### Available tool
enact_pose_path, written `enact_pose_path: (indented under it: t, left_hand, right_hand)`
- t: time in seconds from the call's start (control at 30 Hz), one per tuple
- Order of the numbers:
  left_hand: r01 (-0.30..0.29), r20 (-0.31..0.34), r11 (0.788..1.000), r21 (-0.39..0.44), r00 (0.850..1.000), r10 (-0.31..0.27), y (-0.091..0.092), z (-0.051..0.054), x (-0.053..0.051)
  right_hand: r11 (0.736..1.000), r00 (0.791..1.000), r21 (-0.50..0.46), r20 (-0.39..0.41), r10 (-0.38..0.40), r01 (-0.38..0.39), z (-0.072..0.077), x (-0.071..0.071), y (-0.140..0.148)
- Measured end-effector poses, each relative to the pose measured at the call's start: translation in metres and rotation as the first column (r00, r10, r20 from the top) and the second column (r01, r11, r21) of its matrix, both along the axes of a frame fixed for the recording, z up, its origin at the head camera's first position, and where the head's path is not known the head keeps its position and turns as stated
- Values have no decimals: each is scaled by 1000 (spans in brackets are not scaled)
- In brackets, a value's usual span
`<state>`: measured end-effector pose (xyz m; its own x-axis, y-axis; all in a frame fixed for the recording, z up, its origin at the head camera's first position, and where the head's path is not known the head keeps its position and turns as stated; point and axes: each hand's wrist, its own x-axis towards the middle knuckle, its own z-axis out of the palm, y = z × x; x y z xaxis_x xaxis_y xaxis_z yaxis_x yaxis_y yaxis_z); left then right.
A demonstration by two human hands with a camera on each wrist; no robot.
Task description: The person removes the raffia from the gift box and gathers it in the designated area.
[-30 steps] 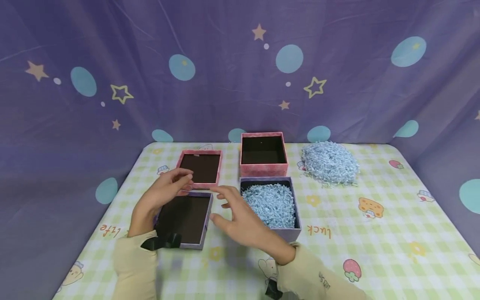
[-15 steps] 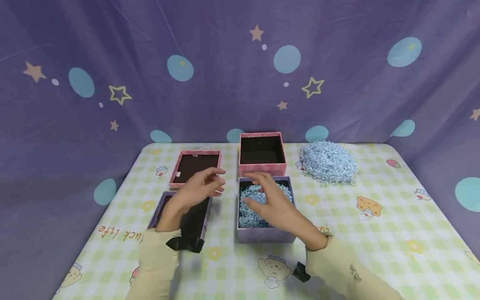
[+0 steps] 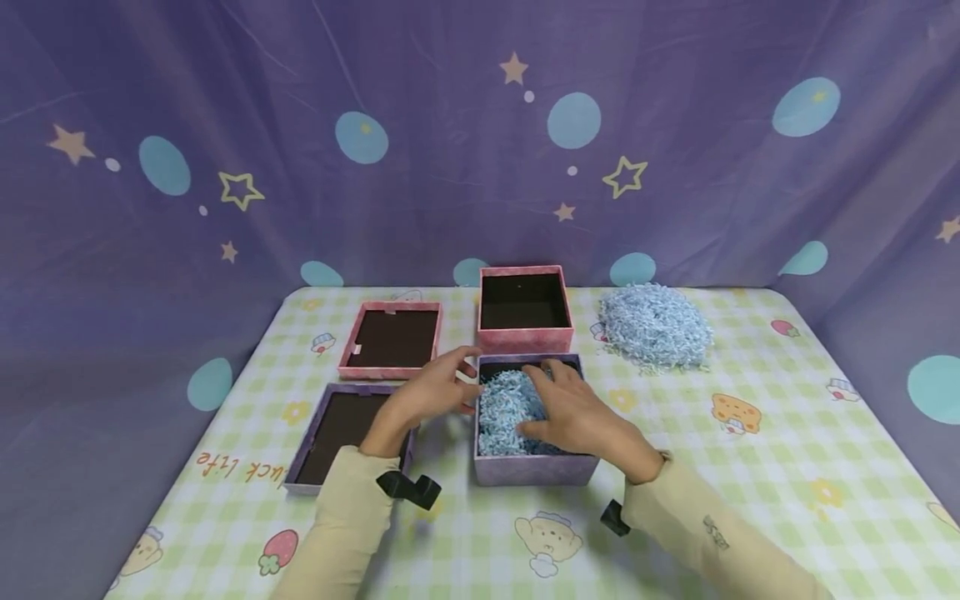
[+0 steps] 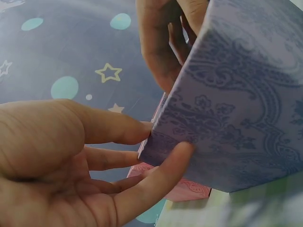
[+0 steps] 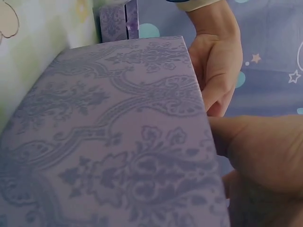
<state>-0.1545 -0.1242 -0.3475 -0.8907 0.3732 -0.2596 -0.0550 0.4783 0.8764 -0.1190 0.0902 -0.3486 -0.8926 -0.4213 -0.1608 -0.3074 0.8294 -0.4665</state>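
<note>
In the head view a purple patterned box (image 3: 536, 472) holds light-blue shredded paper (image 3: 506, 417). My right hand (image 3: 577, 417) reaches over the box's right side, thumb and fingers spread on the shreds; the box wall hides its fingertips in the right wrist view. At the left wall my left hand (image 3: 435, 387) is beside the box with loosely bent fingers. The left wrist view has its fingers (image 4: 165, 172) close to the patterned wall (image 4: 227, 113); whether they touch it I cannot tell.
A pink box (image 3: 525, 337) with a dark inside stands behind the purple one. Left lie a pink lid (image 3: 386, 372) and a purple lid (image 3: 307, 442), insides up. A heap of blue shreds (image 3: 656, 325) sits at the back right of the checked tablecloth (image 3: 660, 500).
Both hands have moved right, the left from over the lids to the purple box's left wall. My right hand has come from the box's left side down onto its shreds.
</note>
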Motion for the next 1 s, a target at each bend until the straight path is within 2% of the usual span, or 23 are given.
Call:
enact_pose_path:
  t: [0.13,0.27,0.37,0.47,0.6,0.8,1.0]
  left_hand:
    - [10,49,999,46,999,-13,0,0,-1]
    - [32,86,995,90,996,-40,-2,-2,-4]
    - [36,109,993,114,993,-48,-4,-6,-5]
    - [35,122,991,128,991,-51,-6,-7,-6]
    - [34,123,991,126,991,-49,-7,-6,-5]
    - [25,136,990,138,990,-44,-8,-5,-4]
    - [22,144,990,138,989,-42,-9,-6,-5]
  right_hand:
    - [1000,995,26,99,14,-17,0,-5,-3]
    - [995,980,82,195,32,-48,-2,-11,-7]
    - [989,969,110,236,70,-98,-6,-16,-8]
    - [985,957,75,259,128,-152,-10,-20,-9]
    - [981,945,2,267,186,-194,-17,-23,-9]
    - [971,950,-32,199,240,-238,-25,-26,-11]
    - [976,964,-36,152,216,-213,-28,-27,-13]
